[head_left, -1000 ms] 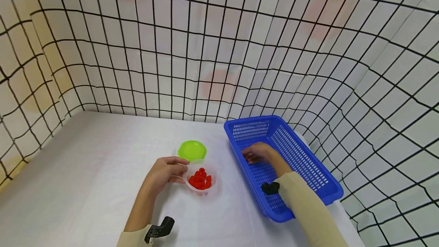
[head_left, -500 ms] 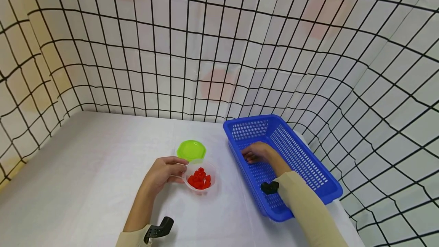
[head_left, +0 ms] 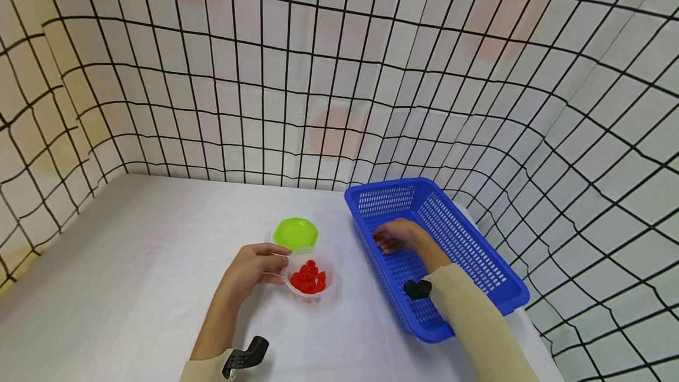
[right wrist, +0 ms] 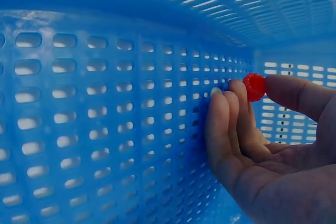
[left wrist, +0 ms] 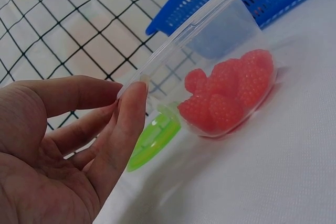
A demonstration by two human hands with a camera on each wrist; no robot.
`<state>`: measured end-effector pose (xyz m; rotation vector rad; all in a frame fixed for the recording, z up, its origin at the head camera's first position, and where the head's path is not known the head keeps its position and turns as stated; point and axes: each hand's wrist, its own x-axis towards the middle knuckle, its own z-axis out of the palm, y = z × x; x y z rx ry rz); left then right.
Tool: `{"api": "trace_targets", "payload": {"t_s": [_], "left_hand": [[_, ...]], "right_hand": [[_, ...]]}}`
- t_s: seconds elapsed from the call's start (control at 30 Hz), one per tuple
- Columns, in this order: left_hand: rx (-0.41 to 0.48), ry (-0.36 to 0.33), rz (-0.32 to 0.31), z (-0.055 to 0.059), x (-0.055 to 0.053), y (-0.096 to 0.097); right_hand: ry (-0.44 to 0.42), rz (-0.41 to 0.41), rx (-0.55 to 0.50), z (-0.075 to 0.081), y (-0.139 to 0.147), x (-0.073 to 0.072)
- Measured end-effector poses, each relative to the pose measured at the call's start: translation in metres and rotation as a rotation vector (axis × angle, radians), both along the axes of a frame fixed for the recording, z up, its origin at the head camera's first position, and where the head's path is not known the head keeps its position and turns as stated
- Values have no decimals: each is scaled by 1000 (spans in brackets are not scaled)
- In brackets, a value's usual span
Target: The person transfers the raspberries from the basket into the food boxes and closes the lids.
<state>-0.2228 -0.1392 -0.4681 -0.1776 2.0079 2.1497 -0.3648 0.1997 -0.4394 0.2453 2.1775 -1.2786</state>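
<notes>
My left hand [head_left: 254,267] pinches the handle-like rim edge of a clear plastic cup [head_left: 325,261] between thumb and fingers. Several red raspberries [left wrist: 226,95] lie heaped in the bottom of that cup, which stands on the white cloth. Inside the blue basket [head_left: 373,270], near its left wall, is my right hand [head_left: 398,236]. In the right wrist view it pinches a single raspberry [right wrist: 254,87] between thumb and index finger, with the other fingers close to the slotted wall. Behind the cup a green lid [head_left: 295,233] lies flat.
A black grid net [head_left: 297,105] over white cloth rises at the back and both sides. The white-covered table [head_left: 132,264] stretches to the left. The basket's raised walls surround my right hand, and its far right side sits close to the net.
Both hands stay almost where they were. A bit of red now shows at my right fingertips in the head view; the cup and lid have not moved.
</notes>
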Motion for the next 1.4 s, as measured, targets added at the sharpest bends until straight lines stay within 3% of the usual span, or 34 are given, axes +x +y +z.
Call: {"api": "trace_targets", "payload": {"t_s": [0.13,0.3,0.67,1.1,1.4], "left_hand": [[-4,-2,2,-2,-1,0],[-5,-5,11,-1,0,1],[1,2,8,2,1,-1],[-12,2,2,0,-1,0],[-15,1,4,1,0,0]], "right_hand": [[-11,-5,-24,8,2,3],[35,14,-48,24,5,6],[118,134,-48,62,-6,16],[245,264,-36,89,-43,35],[253,369,-53,93,-68,47]]}}
